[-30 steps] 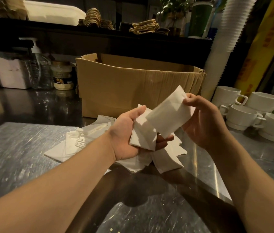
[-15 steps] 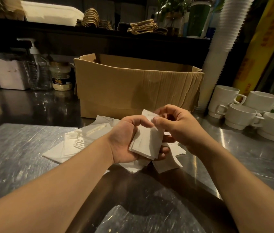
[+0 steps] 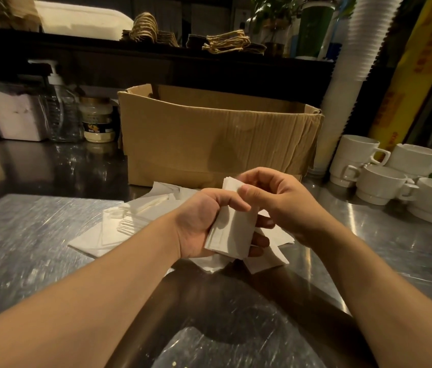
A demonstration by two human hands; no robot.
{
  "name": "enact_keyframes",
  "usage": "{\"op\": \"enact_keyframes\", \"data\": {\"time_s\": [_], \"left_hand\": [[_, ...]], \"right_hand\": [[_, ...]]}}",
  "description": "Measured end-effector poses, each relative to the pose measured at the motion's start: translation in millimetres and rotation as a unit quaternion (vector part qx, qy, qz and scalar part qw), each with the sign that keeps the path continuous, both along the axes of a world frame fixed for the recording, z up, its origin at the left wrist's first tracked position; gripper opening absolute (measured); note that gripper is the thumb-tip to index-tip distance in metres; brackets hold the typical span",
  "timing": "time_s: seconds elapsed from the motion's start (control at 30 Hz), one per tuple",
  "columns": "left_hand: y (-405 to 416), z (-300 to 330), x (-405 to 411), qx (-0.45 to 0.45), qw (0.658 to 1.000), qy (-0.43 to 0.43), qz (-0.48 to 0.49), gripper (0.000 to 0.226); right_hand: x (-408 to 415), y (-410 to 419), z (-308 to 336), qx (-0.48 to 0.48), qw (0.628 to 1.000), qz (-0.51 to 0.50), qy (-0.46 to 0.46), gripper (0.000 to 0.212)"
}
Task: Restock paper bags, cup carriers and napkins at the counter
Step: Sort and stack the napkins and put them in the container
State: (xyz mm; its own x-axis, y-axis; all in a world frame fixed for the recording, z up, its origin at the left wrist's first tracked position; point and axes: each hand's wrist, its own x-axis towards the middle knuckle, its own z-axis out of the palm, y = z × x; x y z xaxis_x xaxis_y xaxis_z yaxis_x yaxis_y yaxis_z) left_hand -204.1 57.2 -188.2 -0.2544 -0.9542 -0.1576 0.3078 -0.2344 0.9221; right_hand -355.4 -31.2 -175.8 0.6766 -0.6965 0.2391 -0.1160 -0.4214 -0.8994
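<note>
1. Left hand [image 3: 199, 224] sits palm-up just above the table [image 3: 32, 235], fingers curled under a small stack of folded napkins [image 3: 229, 232] and thumb clamped across its top: a firm grasp.
2. Right hand [image 3: 276, 200] comes in from the right, thumb and forefinger pinching the stack's far upper corner, the other fingers curled loosely behind.
3. The stack is at scene centre, right over the loose napkin pile [image 3: 119, 227] spread on the table, near the cardboard box [image 3: 209, 134].
4. Hard to make out: how many napkins are in the stack, and the right hand's fingertips behind the paper. The box's inside is hidden by its near wall.
5. Against a second ago: the single napkin the right hand held up and apart now lies on the stack, and both hands have closed together.
6. White cups [image 3: 384, 181] stand far right.
</note>
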Motion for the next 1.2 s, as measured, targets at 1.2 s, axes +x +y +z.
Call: {"op": "enact_keyframes", "data": {"time_s": [1.2], "left_hand": [[-9,3,17,-0.008,0.944,0.212,0.254,0.044]], "right_hand": [[-4,-16,-8,-0.112,0.942,0.008,0.315,0.039]]}}
